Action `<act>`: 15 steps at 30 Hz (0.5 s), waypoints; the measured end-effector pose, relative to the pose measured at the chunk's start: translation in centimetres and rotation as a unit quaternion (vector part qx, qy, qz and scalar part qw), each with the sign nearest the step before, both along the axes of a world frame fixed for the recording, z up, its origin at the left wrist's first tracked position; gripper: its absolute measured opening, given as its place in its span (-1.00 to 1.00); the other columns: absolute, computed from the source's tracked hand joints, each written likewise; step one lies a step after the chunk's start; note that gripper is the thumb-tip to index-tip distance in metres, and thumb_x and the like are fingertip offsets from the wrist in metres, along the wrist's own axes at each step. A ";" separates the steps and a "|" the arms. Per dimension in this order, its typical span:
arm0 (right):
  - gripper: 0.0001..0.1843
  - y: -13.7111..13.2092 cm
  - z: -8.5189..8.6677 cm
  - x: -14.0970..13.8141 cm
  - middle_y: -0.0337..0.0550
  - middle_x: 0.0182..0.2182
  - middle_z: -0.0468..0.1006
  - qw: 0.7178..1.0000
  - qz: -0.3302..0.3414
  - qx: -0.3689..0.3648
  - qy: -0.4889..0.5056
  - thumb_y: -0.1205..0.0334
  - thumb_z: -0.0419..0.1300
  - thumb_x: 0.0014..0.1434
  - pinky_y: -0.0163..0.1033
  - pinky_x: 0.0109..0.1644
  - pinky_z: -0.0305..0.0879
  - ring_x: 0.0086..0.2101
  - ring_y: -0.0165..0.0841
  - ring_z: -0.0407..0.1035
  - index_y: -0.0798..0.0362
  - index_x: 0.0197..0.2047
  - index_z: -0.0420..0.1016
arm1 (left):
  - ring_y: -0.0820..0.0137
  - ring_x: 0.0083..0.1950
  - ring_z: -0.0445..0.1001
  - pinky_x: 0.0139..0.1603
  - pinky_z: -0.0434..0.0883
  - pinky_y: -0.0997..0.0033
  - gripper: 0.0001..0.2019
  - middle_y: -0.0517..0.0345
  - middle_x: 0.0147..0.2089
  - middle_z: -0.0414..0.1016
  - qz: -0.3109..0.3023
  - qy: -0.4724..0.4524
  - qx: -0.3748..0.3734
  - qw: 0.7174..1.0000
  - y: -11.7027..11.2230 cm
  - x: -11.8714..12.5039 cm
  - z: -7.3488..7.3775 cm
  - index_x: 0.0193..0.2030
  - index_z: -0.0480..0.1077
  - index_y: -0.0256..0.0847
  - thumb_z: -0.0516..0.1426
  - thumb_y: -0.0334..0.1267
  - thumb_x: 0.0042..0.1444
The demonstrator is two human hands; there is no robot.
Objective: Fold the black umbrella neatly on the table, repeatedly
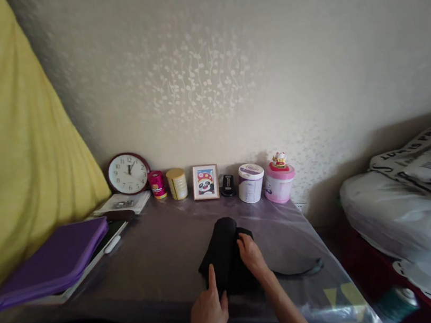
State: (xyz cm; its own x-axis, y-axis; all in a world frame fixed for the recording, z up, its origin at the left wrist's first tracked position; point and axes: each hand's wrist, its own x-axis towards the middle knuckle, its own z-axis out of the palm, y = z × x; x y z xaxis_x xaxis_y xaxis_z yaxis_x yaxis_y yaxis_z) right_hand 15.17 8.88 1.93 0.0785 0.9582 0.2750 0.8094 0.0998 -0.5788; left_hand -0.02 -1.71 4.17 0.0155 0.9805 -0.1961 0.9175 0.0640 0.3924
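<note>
A black cloth, partly rolled or folded over itself, lies near the front edge of the table. My left hand is at its near left edge, with the index finger stretched along the fabric and the thumb beside it. The other fingers of that hand are hidden; it appears to grip the edge. On the right side, my right hand pinches the fabric near its far right corner, fingers bent. A thin dark strap trails from the cloth toward the right across the table.
A plastic cover lies over the table. Along the wall stand a clock, a pink tin, a yellow tin, a framed panda picture and tubs. A purple folder lies left; wrapped bags sit right.
</note>
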 end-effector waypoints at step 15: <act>-0.32 -0.4 0.9 -7.0 0.45 0.19 0.03 0.992 -0.069 -0.083 -0.071 0.15 -0.04 0.14 0.14 -0.08 0.21 0.05 0.09 0.20 0.22 0.28 -0.07 | 0.20 -0.19 0.51 -0.22 0.36 0.30 -0.27 -0.16 -0.19 0.53 -0.046 -0.036 -0.091 0.994 -2.3 0.8 -1.0 0.29 -0.42 -0.41 -0.06 -0.42 0.05</act>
State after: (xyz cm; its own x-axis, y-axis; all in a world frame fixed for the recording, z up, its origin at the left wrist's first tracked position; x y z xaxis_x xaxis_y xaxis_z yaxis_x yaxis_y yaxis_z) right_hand 8.15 8.50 2.84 0.1842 0.9739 0.1325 0.8832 -0.1049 -0.4570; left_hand 0.75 -4.05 3.15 0.1235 0.9223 -0.3661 0.8932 0.0575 0.4460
